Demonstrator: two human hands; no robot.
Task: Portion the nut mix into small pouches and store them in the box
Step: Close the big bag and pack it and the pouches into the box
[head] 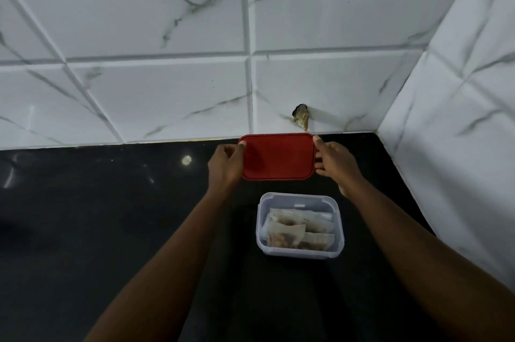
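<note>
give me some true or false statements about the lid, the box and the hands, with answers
1. Both hands hold the red lid, the left hand at its left edge and the right hand at its right edge. True.
2. The lid is pressed down onto the clear box. False: the lid is held apart from the box, on its far side, and the box stands open.
3. Filled pouches lie inside the box. True.
4. The box stands on a white countertop. False: the countertop is black; only the wall tiles are white.
</note>
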